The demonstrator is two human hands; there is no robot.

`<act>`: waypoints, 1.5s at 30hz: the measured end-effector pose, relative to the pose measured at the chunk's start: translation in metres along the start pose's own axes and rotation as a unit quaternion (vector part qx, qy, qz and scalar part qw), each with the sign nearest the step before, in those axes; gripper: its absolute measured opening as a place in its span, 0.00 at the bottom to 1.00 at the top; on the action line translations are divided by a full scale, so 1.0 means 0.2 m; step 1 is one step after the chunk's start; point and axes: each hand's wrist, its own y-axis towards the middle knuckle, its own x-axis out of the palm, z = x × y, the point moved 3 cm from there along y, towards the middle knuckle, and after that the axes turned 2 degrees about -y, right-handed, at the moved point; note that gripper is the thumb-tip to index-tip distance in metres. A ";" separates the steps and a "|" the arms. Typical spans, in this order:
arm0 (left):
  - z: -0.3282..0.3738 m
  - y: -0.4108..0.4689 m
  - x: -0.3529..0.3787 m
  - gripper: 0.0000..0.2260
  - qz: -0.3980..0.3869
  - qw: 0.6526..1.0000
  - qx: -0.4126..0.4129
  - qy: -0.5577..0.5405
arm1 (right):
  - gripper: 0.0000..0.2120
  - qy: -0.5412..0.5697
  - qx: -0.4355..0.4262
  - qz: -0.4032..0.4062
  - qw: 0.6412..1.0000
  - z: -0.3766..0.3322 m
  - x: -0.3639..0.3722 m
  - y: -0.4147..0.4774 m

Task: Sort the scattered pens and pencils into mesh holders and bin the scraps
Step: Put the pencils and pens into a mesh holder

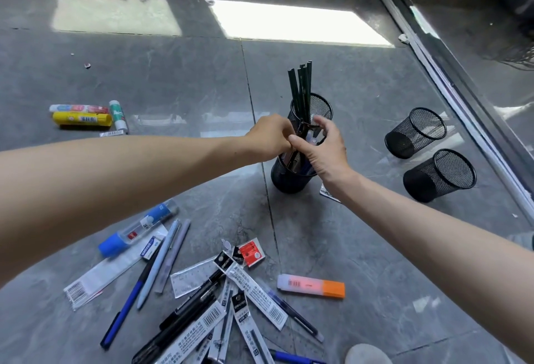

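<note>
Glossy grey tiled floor (346,233) (pens (127,303) scattered)

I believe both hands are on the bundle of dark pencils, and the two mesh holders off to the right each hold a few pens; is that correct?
Not quite. The head view shows the farther right mesh holder and the nearer right mesh holder both empty. The left hand and right hand are indeed on the bundle of dark pencils.
</note>
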 end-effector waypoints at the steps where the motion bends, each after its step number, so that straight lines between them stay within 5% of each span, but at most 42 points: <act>1: -0.01 0.00 0.00 0.06 0.014 1.000 -0.004 -0.004 | 0.36 0.027 0.004 -0.008 1.000 0.01 -0.01 0.00; 7: -0.03 -0.02 -0.01 0.15 0.061 0.983 -0.051 -0.164 | 0.39 0.042 -0.039 0.022 0.998 0.02 -0.05 -0.02; 15: -0.19 -0.14 -0.09 0.09 0.119 0.986 -0.103 -0.060 | 0.27 -0.179 -0.248 0.150 0.940 -0.09 0.03 -0.18; 19: -0.36 -0.32 -0.15 0.07 0.078 0.986 -0.119 0.083 | 0.21 -0.199 -0.323 0.058 0.923 -0.08 0.21 -0.29; 23: -0.51 -0.57 -0.16 0.04 -0.001 0.968 -0.132 0.212 | 0.17 -0.223 -0.214 -0.170 0.936 0.01 0.42 -0.39; 29: -0.72 -0.96 -0.10 0.02 -0.046 0.941 -0.203 0.265 | 0.14 -0.325 -0.293 -0.355 0.826 0.13 0.66 -0.62; 32: -0.79 -1.12 -0.09 0.03 -0.042 0.939 -0.237 0.245 | 0.14 -0.345 -0.416 -0.360 0.761 0.09 0.75 -0.71; 35: -0.86 -1.21 -0.07 0.07 -0.035 0.942 -0.253 0.218 | 0.09 -0.396 -0.573 -0.315 0.645 0.10 0.84 -0.75; 39: -0.90 -1.22 -0.07 0.08 -0.013 0.952 -0.242 0.189 | 0.05 -0.411 -0.616 -0.340 0.581 0.05 0.85 -0.75; 41: -0.89 -1.19 -0.07 0.05 -0.009 0.958 -0.237 0.164 | 0.08 -0.408 -0.589 -0.385 0.581 0.04 0.83 -0.74; 45: -0.87 -1.15 -0.06 0.04 0.015 0.962 -0.239 0.130 | 0.04 -0.418 -0.422 -0.407 0.694 0.07 0.73 -0.67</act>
